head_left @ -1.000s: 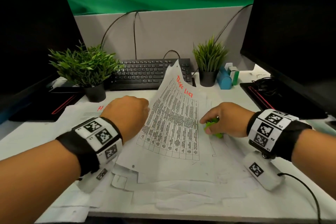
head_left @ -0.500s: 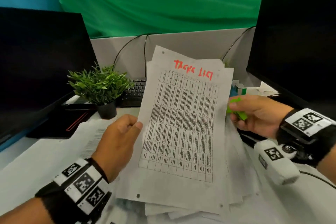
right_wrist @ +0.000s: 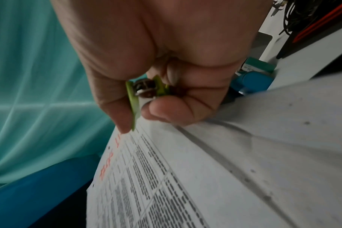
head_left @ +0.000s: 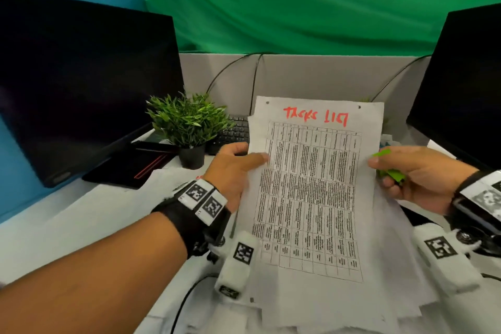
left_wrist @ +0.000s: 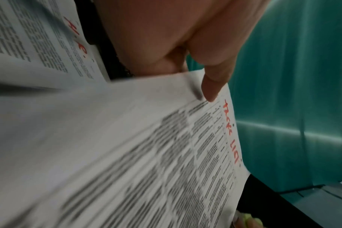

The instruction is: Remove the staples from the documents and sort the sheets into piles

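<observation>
Now the table sheet (head_left: 311,192) is raised off the bench (head_left: 67,219), left hand (head_left: 233,168) pinching its edge, right hand (head_left: 414,173) gripping the green staple remover (head_left: 390,173); likely checking for staples.

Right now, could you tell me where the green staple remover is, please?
The green staple remover sits in the right hand, at the right edge of the raised document.

The head view looks forward and down from above the table (head_left: 67,214), taking in both forearms, two monitors and the back wall. The left wrist view sits very close under the left hand (left_wrist: 185,38), looking along the thumb. The right wrist view sits equally close to the right hand (right_wrist: 156,46), facing its fingers. All three share the printed sheet (head_left: 311,192) with red lettering.
</observation>
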Tool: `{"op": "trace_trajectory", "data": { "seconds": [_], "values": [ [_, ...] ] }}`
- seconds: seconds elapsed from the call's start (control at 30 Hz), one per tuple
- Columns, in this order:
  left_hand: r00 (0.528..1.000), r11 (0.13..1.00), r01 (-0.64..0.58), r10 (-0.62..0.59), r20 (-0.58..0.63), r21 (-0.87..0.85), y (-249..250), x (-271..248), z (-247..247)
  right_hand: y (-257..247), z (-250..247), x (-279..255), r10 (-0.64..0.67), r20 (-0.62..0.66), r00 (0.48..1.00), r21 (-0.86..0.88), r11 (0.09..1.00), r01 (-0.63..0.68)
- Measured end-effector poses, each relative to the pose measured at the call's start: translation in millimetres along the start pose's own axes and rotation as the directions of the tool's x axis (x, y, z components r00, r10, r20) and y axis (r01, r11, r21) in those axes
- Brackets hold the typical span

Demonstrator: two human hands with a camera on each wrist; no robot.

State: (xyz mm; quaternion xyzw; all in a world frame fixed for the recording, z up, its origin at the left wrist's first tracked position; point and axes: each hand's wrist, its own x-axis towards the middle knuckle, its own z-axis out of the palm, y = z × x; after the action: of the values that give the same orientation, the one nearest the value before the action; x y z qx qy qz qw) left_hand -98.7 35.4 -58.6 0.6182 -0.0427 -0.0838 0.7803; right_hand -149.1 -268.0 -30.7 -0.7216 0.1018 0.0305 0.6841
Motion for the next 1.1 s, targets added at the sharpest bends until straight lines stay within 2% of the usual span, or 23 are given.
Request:
{"op": "trace_trajectory", "data": {
  "seconds": [0.17,0.23,0.3,0.33,0.37,0.43,0.5,0.53,0.63,0.7,0.8,0.87,0.97,1.1],
  "values": [
    [0.998,1.000,0.012,-0.011,0.056,-0.016,-2,3,1,1,-3,-1,0.039,-0.012,0.999,-0.079,0.996,-0.039],
    [0.998,0.999,0.020,-0.018,0.054,-0.029,-5,0,3,3,-2,5,-0.065,-0.164,0.984,-0.090,0.995,0.050],
    [0.999,0.997,0.039,-0.038,0.020,-0.060,-9,-2,7,3,4,8,-0.232,-0.406,0.884,-0.151,0.971,0.185],
    [0.999,0.996,0.052,-0.052,0.004,-0.072,-9,-4,9,1,10,5,-0.299,-0.451,0.841,-0.183,0.953,0.241],
    [0.998,0.995,0.064,-0.064,-0.007,-0.076,-10,-5,10,-1,18,1,-0.342,-0.437,0.832,-0.199,0.939,0.282],
    [0.996,0.994,0.085,-0.087,-0.018,-0.073,-9,-7,14,-4,40,-9,-0.381,-0.281,0.881,-0.257,0.914,0.314],
    [0.997,0.995,0.077,-0.078,-0.013,-0.064,-9,-9,17,-7,66,-21,-0.399,-0.091,0.912,-0.446,0.835,0.321],
    [0.998,0.996,0.068,-0.069,-0.012,-0.054,-8,-10,19,-8,78,-25,-0.411,-0.020,0.912,-0.537,0.774,0.337],
    [0.999,0.999,0.030,-0.031,-0.031,-0.024,-7,-14,22,-10,104,-30,-0.496,0.059,0.866,-0.769,0.531,0.356],
    [0.999,1.000,0.000,-0.001,-0.051,-0.022,-8,-16,23,-10,114,-31,-0.562,0.108,0.820,-0.802,0.438,0.406],
    [0.998,0.999,-0.016,0.013,-0.068,-0.046,-9,-19,24,-3,121,-27,-0.633,0.148,0.760,-0.755,0.424,0.500],
    [0.997,0.998,-0.033,0.030,-0.070,-0.044,-10,-21,24,2,123,-24,-0.665,0.138,0.734,-0.767,0.398,0.504],
    [0.997,0.998,-0.052,0.051,-0.058,-0.024,-12,-22,27,5,125,-25,-0.696,0.078,0.714,-0.769,0.414,0.487],
    [0.995,0.997,-0.072,0.071,-0.070,-0.006,-12,-28,32,8,126,-28,-0.717,0.092,0.691,-0.767,0.392,0.509]
  ]
}}
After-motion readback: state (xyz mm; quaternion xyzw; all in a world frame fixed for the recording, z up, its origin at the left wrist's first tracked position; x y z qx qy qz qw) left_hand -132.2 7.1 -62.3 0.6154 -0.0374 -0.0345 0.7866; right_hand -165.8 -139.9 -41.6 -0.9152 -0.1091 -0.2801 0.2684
